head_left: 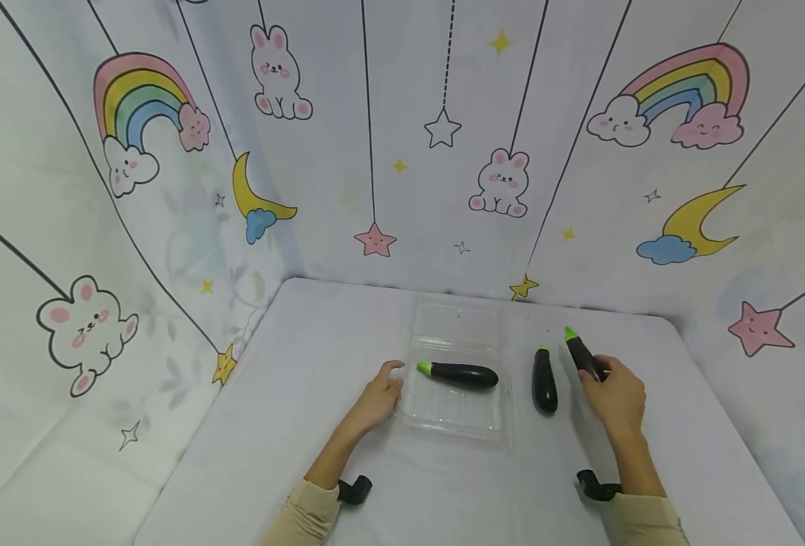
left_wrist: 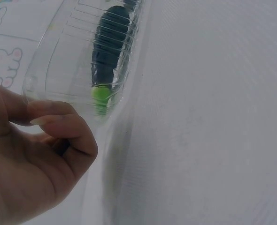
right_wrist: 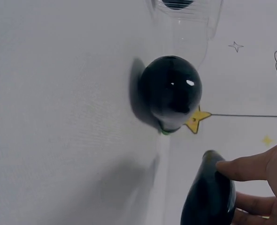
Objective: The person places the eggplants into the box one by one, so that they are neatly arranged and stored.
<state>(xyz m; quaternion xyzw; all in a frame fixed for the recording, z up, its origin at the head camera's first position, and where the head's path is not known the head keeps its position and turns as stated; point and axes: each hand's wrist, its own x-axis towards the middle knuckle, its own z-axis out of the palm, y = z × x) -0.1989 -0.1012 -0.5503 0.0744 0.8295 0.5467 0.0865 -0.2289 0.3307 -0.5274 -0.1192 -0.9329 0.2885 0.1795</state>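
Note:
A clear plastic clamshell box (head_left: 451, 417) lies with its lid (head_left: 458, 324) folded back. Inside the box, a dark eggplant (head_left: 466, 375) lies crosswise, its green stem end to the left. My left hand (head_left: 377, 398) pinches the box's left rim between thumb and curled fingers, as the left wrist view shows. On the right, my right hand (head_left: 619, 394) grips a second eggplant (head_left: 583, 356) by its rounded end, held above the table with the green end pointing away. Between box and right hand, a third eggplant (head_left: 545, 385) rests on the table.
A white cloth covers the table (head_left: 293, 425). Behind it hangs a white curtain (head_left: 416, 197) printed with rabbits, rainbows, moons and stars, meeting the table's back edge. Black straps sit at both wrists, below beige sleeves (head_left: 309, 508).

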